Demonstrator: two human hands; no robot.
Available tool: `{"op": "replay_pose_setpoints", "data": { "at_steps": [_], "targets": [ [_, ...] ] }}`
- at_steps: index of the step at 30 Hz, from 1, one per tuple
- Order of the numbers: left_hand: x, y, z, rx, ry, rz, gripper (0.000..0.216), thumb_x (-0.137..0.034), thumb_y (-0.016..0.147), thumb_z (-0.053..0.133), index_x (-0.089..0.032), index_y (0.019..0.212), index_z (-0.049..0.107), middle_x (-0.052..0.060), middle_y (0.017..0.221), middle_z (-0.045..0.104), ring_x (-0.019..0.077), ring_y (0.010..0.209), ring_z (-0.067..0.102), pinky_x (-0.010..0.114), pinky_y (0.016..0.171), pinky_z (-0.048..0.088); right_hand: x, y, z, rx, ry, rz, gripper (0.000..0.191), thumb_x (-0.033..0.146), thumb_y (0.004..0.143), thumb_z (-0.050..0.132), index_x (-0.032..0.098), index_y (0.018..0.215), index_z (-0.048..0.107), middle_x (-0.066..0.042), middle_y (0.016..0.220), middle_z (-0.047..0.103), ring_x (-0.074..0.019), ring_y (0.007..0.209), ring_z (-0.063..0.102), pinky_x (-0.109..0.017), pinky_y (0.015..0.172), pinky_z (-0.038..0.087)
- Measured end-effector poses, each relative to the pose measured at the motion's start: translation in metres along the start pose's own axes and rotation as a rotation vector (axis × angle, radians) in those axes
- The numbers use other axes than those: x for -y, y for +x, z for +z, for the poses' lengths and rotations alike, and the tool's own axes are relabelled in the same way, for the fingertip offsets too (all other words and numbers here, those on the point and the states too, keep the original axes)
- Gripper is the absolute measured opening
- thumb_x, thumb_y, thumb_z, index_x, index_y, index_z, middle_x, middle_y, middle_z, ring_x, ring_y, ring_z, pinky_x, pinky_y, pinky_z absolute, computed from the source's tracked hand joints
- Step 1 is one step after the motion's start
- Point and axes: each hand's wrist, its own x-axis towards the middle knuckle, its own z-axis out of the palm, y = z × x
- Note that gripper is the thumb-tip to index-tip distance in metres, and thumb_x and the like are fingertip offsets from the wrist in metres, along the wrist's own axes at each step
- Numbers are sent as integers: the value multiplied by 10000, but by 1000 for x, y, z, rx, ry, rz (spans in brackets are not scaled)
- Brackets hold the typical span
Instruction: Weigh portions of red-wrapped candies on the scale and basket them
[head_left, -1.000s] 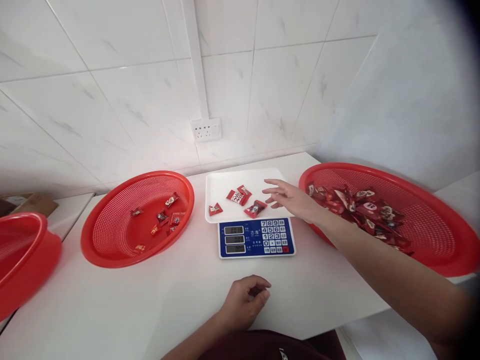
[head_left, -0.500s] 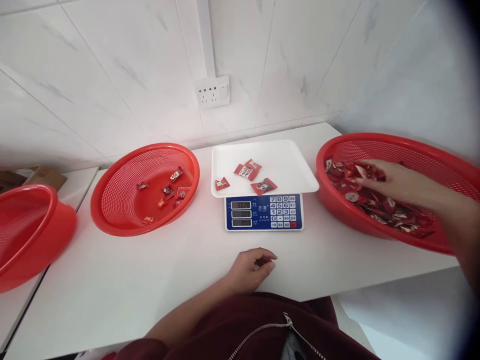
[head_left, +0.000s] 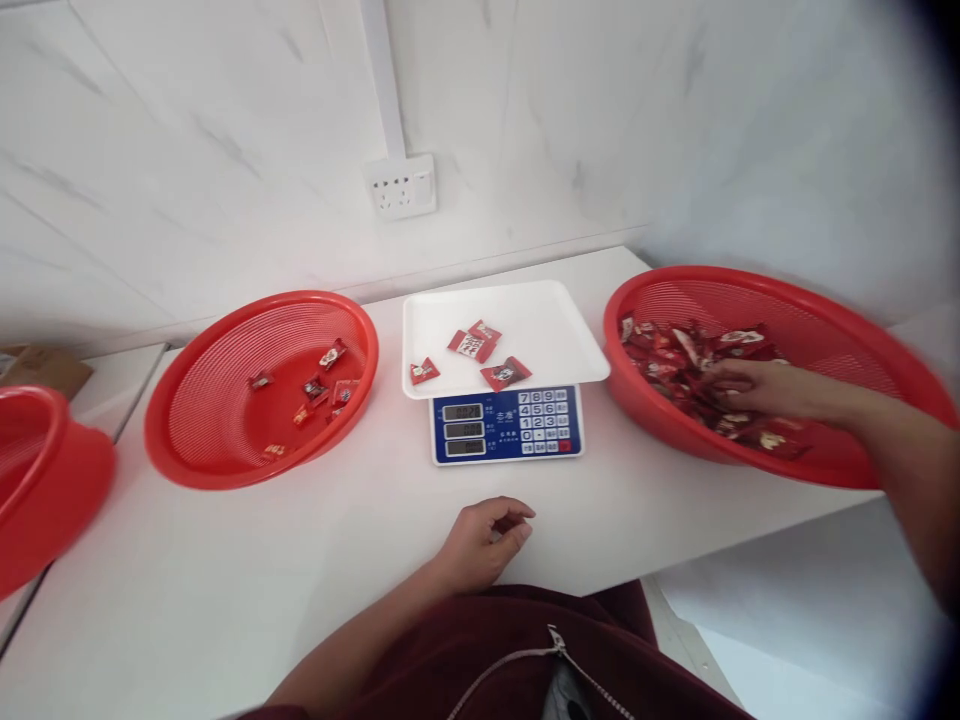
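Observation:
My right hand (head_left: 757, 387) reaches into the red basket (head_left: 825, 310) on the right and rests among its heap of red-wrapped candies (head_left: 675, 355); its fingers curl down into the pile and are partly hidden. My left hand (head_left: 484, 540) lies loosely curled on the white table near the front edge, with nothing visible in it. Between the baskets stands a blue scale (head_left: 506, 425) with a white tray (head_left: 555, 330) that carries several red candies (head_left: 472, 345).
A second red basket (head_left: 195, 400) at the left holds several candies. Another red tub (head_left: 45, 480) sits at the far left edge. A wall socket (head_left: 401, 187) is on the tiled wall behind. The table's front edge runs just before my lap.
My right hand went from over the scale tray to the right basket and now sits lower in the candy pile. The view shifted slightly. My left hand stayed put.

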Motion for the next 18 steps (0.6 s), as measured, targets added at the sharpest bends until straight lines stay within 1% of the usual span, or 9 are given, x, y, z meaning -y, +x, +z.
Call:
{"op": "replay_pose_setpoints", "data": {
  "at_steps": [1, 2, 3, 5, 6, 9, 11, 13, 18],
  "targets": [
    [0, 0, 0, -3, 2, -6, 240, -313, 809, 514, -181, 968, 637, 44, 879, 668, 151, 799, 604, 258, 742, 483, 5, -4, -4, 105, 92, 32, 173, 13, 631, 666, 179, 665, 700, -106, 804, 698, -176, 707, 631, -285, 638, 452],
    [-1, 1, -1, -9, 4, -11, 234, -312, 810, 513, -183, 963, 633, 42, 882, 668, 153, 803, 605, 260, 749, 483, 9, -8, -9, 153, 192, 50, 158, 43, 649, 663, 180, 721, 695, -110, 870, 690, -187, 767, 627, -284, 657, 457],
    [0, 1, -1, -12, 7, -14, 229, -314, 810, 513, -185, 958, 631, 41, 883, 667, 154, 804, 605, 263, 754, 483, 11, -12, -13, 162, 256, 57, 148, 82, 669, 660, 185, 773, 684, -108, 935, 675, -192, 819, 618, -276, 664, 461],
    [1, 3, -2, -10, 15, -8, 224, -325, 813, 511, -192, 950, 628, 37, 880, 665, 155, 798, 603, 265, 751, 484, 11, -16, -22, 113, 325, 54, 175, 158, 710, 636, 208, 876, 649, -93, 1030, 640, -188, 864, 605, -256, 640, 474],
    [2, 3, -2, -6, 15, -4, 225, -333, 814, 511, -196, 948, 627, 35, 873, 663, 156, 792, 602, 265, 744, 487, 10, -17, -25, 94, 343, 53, 208, 184, 722, 624, 221, 926, 625, -83, 1045, 629, -180, 854, 604, -246, 615, 479],
    [5, 5, -1, 3, 3, 11, 232, -356, 813, 513, -203, 944, 628, 28, 832, 658, 157, 768, 602, 265, 726, 493, 8, -19, -30, 47, 406, 40, 323, 227, 715, 629, 244, 1030, 560, -47, 981, 625, -147, 756, 605, -229, 564, 493],
    [6, 5, 0, 2, -5, 17, 236, -363, 811, 513, -204, 942, 629, 28, 823, 657, 157, 765, 602, 265, 730, 493, 11, -21, -29, 17, 456, 21, 366, 248, 690, 659, 245, 1040, 554, -25, 929, 620, -129, 711, 600, -226, 575, 509],
    [6, 4, 1, 4, -5, 14, 242, -369, 813, 509, -204, 946, 627, 30, 828, 657, 156, 764, 598, 265, 733, 491, 19, -22, -25, -20, 512, 16, 369, 263, 672, 681, 246, 1023, 568, -16, 911, 616, -124, 701, 597, -226, 581, 522],
    [4, 3, 1, 17, 16, 4, 259, -383, 821, 489, -201, 952, 618, 29, 823, 642, 153, 768, 582, 262, 741, 482, 42, -21, -13, -191, 593, 90, 322, 272, 670, 678, 243, 973, 573, -29, 917, 602, -123, 627, 575, -220, 468, 510]
  ]
}}
